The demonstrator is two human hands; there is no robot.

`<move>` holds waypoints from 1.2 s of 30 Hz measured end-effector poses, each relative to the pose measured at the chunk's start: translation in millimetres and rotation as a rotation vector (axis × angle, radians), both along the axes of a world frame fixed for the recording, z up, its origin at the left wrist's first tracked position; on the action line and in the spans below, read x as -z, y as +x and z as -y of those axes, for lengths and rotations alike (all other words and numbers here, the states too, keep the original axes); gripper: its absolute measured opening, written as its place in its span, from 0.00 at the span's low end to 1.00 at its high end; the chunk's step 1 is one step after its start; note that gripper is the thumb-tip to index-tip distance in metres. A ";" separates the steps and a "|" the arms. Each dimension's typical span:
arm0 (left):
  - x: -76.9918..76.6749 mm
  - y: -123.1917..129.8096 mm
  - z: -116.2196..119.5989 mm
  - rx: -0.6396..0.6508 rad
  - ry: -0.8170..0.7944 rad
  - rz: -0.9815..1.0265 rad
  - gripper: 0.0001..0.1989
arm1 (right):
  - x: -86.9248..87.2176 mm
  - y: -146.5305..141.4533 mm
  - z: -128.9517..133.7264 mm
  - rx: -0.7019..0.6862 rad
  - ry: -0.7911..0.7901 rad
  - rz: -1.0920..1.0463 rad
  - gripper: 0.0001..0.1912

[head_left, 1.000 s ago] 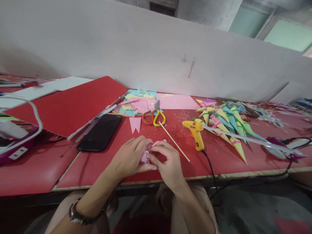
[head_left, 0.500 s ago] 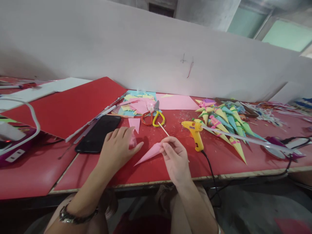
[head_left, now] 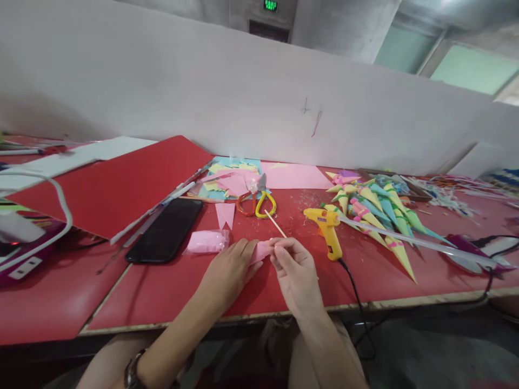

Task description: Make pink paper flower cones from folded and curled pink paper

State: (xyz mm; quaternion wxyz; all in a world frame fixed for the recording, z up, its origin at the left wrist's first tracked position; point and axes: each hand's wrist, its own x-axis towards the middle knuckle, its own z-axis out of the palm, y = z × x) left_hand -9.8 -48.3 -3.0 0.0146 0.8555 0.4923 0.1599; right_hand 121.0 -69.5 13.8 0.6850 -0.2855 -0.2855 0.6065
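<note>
A pink paper cone (head_left: 263, 250) lies low over the red table between my hands. My left hand (head_left: 227, 273) is closed over its narrow part, hiding the tip. With thumb and fingertips my right hand (head_left: 298, 274) pinches the cone's other end. A thin wooden stick (head_left: 274, 223) runs out past the right fingers, seemingly held in the same hand. Left of my hands lies a clear packet of soft pink material (head_left: 207, 241). Beyond it is a notched piece of pink paper (head_left: 225, 215), beside scissors (head_left: 259, 200) with one red and one yellow handle.
A yellow glue gun (head_left: 326, 229) with a long clear glue stick lies to the right. Behind it is a pile of coloured paper cones (head_left: 377, 208). At left are a black phone (head_left: 164, 229), red board (head_left: 121, 189) and purple power strip (head_left: 24, 270). Paper scraps (head_left: 231, 178) lie behind.
My left hand has let go of the pink packet and moved right onto the cone. The right hand keeps its pinch. The view has tilted slightly upward.
</note>
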 end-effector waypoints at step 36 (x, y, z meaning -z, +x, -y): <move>-29.2 10.3 14.1 -0.079 -0.882 1.642 0.17 | 2.5 -0.7 2.6 0.212 0.078 0.465 0.04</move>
